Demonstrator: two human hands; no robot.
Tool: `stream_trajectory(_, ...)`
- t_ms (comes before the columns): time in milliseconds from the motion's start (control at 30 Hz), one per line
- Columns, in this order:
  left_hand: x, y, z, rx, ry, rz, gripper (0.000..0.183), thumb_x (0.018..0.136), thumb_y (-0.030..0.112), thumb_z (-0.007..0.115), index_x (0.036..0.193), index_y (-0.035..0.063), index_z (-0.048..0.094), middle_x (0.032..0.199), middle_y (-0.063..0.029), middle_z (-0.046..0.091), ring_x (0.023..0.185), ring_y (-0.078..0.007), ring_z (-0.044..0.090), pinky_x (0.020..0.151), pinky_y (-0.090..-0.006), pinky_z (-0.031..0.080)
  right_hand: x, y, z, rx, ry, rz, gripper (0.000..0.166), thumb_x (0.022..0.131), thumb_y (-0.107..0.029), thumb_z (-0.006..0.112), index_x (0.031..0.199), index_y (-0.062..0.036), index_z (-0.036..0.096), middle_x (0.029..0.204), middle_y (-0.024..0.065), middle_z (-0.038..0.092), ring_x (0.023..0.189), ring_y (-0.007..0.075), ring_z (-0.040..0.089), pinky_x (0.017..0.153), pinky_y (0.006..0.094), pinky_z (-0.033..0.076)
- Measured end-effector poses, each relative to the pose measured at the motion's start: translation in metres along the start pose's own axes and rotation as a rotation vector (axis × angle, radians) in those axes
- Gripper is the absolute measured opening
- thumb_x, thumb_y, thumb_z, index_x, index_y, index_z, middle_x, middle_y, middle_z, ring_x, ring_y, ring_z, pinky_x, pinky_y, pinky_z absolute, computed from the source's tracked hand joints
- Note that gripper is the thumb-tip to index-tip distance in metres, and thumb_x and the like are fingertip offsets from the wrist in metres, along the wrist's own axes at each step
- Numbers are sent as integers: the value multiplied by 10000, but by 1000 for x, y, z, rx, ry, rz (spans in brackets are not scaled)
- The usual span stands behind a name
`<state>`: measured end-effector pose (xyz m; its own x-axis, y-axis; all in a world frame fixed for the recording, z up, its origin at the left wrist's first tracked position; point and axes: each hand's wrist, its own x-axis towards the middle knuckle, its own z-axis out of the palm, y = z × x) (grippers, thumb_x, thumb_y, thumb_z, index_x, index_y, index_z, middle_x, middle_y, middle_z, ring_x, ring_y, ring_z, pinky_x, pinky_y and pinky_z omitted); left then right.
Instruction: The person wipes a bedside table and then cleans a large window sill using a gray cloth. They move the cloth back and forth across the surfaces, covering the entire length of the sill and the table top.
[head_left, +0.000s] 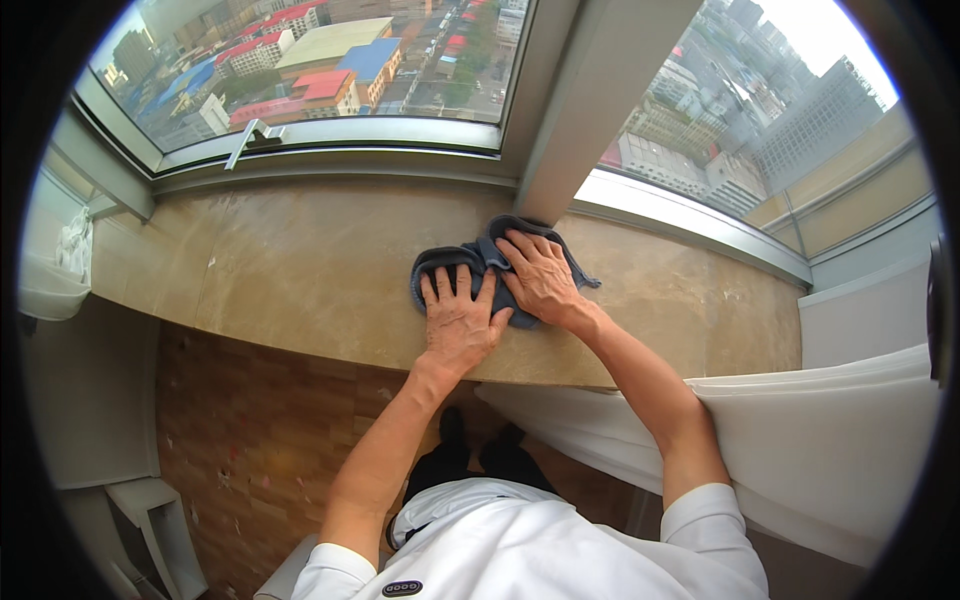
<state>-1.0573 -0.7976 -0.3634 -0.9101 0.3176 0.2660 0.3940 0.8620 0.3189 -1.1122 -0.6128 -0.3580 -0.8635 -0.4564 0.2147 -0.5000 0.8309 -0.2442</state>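
A dark blue-grey cloth (523, 319) lies bunched on the tan stone windowsill (315, 262), close to the foot of the window post. Spread flat on its left part is my left hand (461, 326), fingers apart and pointing toward the window. My right hand (544, 277) presses on the cloth's right part, nearer the post, with its fingers slightly bent. Folds of the cloth curl up beyond the fingertips of both hands. Neither hand visibly grips the cloth; the palms hide some of it.
A window handle (255, 141) juts from the left frame. The thick post (592, 97) meets the sill behind the cloth. White curtain (817, 435) hangs at the right against my arm, and tied sheer fabric (71, 259) at the left. Below is wooden floor (255, 420) with scattered debris, beside a white shelf unit (161, 536).
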Motion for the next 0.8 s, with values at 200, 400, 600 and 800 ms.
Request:
stream_trajectory(200,-1,76,21,-175,-60,255,582,870,462,669,1327,103,636,1378,-310,464,1283,-550,390,1107,-677,231,-106,47,-52,-110,-14,168,555,894,-273,656,1388,-53,532,1451,180,491,1329,356,442,1115,469,329)
stream_trajectory(400,-28,164,43,-337,-187,558,591,814,429,746,1316,128,659,1437,-330,448,1347,-571,358,1116,-699,214,-233,57,-110,-203,-55,417,632,841,-220,714,1406,-30,504,1456,194,478,1299,387,454,1098,466,367)
stream_trajectory(600,-43,200,53,-479,-201,605,600,793,413,764,1267,56,670,1422,-303,477,1349,-544,382,1130,-680,222,-251,60,-128,-234,-115,564,594,833,-168,695,1367,15,510,1414,234,496,1264,414,480,1076,478,404)
stream_trajectory(800,-4,180,52,-402,-128,433,610,792,387,757,1244,-11,659,1411,-296,497,1350,-518,393,1147,-636,226,-158,126,-101,-246,12,443,517,859,-170,634,1326,25,526,1369,243,528,1234,425,504,1048,499,419)
